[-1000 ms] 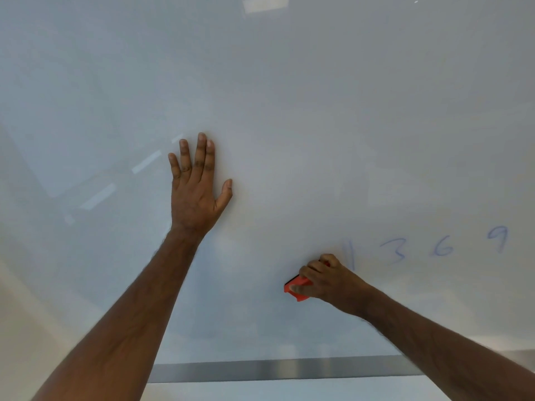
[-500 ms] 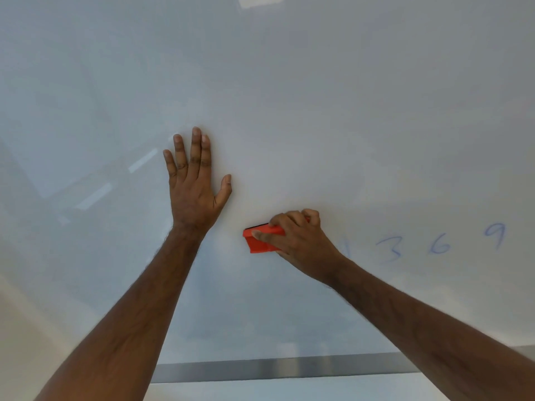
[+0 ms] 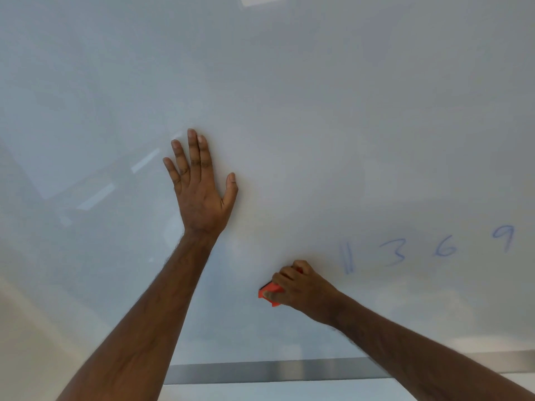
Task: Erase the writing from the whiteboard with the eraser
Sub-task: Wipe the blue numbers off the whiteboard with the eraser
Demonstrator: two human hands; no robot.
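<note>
A large whiteboard [image 3: 318, 96] fills the view. Faint blue writing [image 3: 419, 250] runs along its lower right: two upright strokes, then 3, 6 and 9. My left hand [image 3: 199, 192] lies flat on the board with straight, spread fingers, left of centre. My right hand [image 3: 298, 287] grips a red eraser [image 3: 270, 293] and presses it against the board, low and just left of the two strokes. Most of the eraser is hidden under my fingers.
A metal strip [image 3: 275, 371] forms the board's bottom edge. Window and ceiling-light reflections show on the glossy left side of the board [image 3: 95, 192]. A pale wall [image 3: 23, 342] lies at the lower left.
My right hand swept the eraser up and left toward my left hand, then came back down and to the right, low on the board. The left hand stayed in place.
</note>
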